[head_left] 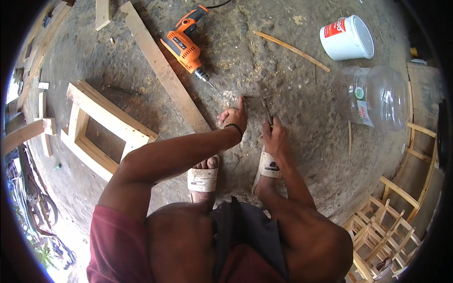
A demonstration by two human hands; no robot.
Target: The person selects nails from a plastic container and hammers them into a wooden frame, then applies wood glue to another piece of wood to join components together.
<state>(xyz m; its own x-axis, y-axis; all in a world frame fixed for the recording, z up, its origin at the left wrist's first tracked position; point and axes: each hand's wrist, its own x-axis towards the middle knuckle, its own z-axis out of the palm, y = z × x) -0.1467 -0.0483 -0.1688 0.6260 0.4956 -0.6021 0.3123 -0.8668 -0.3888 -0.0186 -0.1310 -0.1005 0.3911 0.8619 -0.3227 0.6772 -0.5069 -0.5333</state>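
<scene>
My right hand [277, 137] is wrapped round the handle of a hammer [267, 106], whose far end is blurred by motion low over the floor. Just left of it, my left hand [233, 119] reaches down with the index finger stretched forward and the other fingers curled. At that fingertip is a thin dark piece [252, 97], nail-like, pointing toward the hammer; its exact kind is too small to tell. Beyond my left hand lies an orange corded drill [185, 51], its bit pointing toward my fingers.
A long wooden board [163, 63] lies left of the drill, with a wooden frame [111, 123] nearer. A thin wood strip [292, 51], a white lidded bucket [347, 38] and a large clear plastic bottle [375, 96] are to the right. Wooden frames [384, 231] stand at lower right.
</scene>
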